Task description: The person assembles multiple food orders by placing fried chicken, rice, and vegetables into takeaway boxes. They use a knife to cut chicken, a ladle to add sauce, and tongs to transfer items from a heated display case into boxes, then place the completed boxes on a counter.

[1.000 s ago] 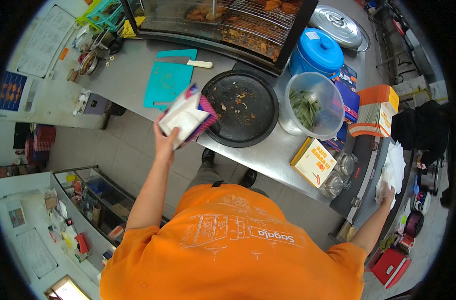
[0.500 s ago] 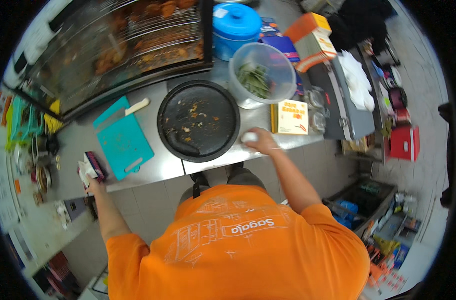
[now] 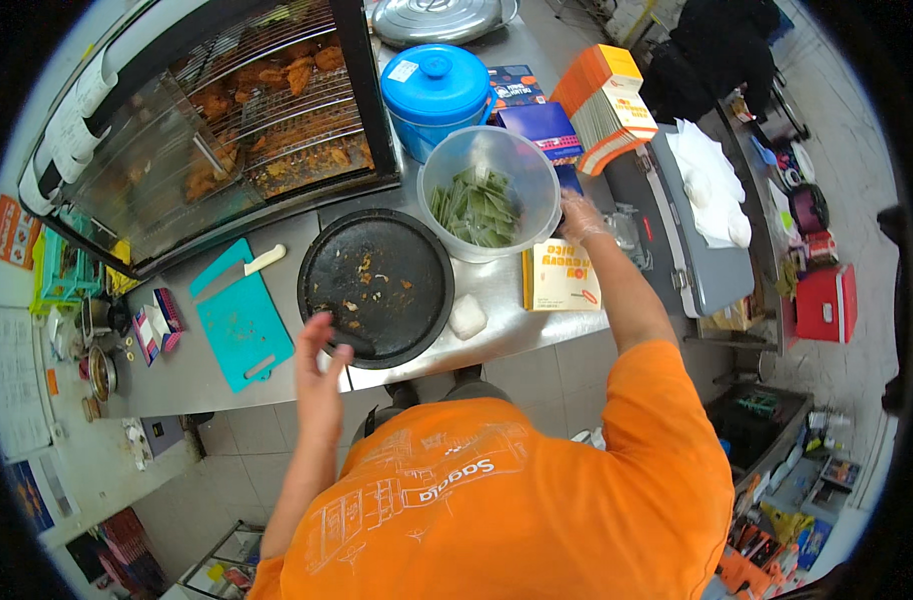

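Left hand bare, fingers spread, nothing in it, at the near-left rim of the black round pan; contact unclear. Right hand, clear-gloved, at the right rim of the clear tub; fingertips hidden, can't tell if pinching. Green leaves inside tub, left of that hand. White lump on counter between pan and yellow-and-white box. Teal board left of pan.
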Demonstrator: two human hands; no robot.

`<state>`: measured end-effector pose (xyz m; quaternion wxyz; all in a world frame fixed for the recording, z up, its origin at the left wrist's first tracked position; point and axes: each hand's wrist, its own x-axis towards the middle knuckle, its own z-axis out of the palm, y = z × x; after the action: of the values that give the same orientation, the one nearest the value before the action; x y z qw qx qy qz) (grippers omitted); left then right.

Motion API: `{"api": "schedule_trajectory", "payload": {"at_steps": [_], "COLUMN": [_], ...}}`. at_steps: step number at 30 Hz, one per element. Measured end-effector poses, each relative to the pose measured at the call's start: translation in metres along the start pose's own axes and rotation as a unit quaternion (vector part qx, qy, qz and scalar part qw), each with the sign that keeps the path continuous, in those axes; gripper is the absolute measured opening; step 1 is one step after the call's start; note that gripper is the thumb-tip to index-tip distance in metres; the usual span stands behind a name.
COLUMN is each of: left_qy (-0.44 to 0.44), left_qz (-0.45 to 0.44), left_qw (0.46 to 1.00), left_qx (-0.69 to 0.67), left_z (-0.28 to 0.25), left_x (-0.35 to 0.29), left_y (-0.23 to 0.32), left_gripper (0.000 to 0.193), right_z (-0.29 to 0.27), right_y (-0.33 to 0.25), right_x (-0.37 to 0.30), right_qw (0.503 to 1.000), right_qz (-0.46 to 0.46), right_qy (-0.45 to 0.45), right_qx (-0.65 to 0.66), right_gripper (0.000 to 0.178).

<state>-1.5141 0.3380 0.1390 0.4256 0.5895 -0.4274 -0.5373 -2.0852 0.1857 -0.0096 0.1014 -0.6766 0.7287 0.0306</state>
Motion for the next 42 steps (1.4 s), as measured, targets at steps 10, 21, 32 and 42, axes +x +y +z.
{"api": "schedule_trajectory", "payload": {"at_steps": [10,21,32,42], "left_qy": [-0.1,-0.05,0.038,-0.382], "left_qz": [-0.085,-0.076,0.044,-0.2], "left_qw": [0.988,0.993,0.994,0.812], "left_qx": [-0.077,-0.07,-0.094,-0.393], "left_z": [0.127,0.149,0.13,0.111], "left_x": [-0.035,-0.07,-0.058,-0.049], "left_y": [-0.009,-0.002,-0.001,-0.009], "left_gripper": [0.036,0.029,0.035,0.082], "right_z": [-0.065,-0.05,-0.189,-0.26], "right_y": [0.034,0.044,-0.039,-0.276], "right_x": [0.027,0.119,0.03,-0.178], "right_qw": [0.982,0.971,0.822,0.701], "right_qz": [-0.028,-0.212,-0.147,-0.706], "right_qy": [0.076,0.103,0.497,0.1], "right_qx": [0.173,0.044,0.236,0.03], "right_gripper": [0.054,0.062,0.02,0.013]}}
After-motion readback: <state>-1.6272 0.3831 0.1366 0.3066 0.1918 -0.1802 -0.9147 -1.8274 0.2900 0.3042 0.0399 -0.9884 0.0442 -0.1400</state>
